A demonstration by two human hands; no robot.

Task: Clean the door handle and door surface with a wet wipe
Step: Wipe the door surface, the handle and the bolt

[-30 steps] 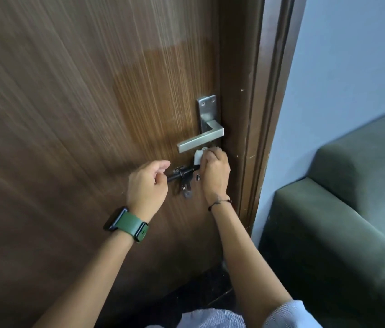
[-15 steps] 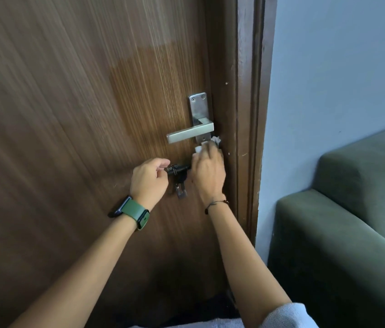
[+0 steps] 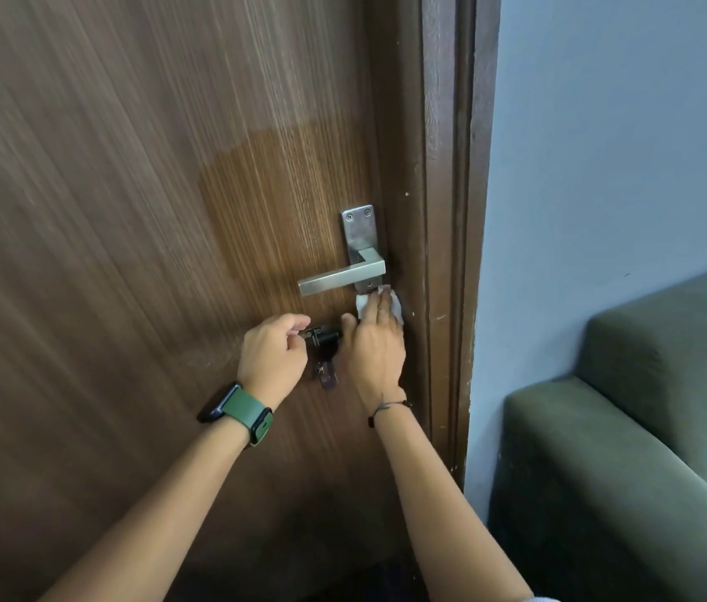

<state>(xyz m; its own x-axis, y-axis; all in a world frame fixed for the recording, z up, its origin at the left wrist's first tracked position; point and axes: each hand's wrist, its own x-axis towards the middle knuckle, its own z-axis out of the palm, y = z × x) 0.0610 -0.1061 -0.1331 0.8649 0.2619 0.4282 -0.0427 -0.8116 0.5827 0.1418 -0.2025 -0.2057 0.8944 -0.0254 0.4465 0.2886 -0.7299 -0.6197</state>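
While the brown wooden door (image 3: 147, 254) stands shut in its frame, we note the right hand (image 3: 375, 347) w/ fingers laid flat, pressing a white wet wipe (image 3: 391, 302) on the door just below the steel lever handle (image 3: 341, 278), at its plate end. Left hand (image 3: 273, 356) is curled, pinching the dark key fob (image 3: 321, 338) in the lock; a key hangs under it. Green sofa (image 3: 630, 449) sits to the right.

The right hand (image 3: 375, 349) hides most of the wet wipe (image 3: 393, 302) and the backplate's (image 3: 359, 230) lower part
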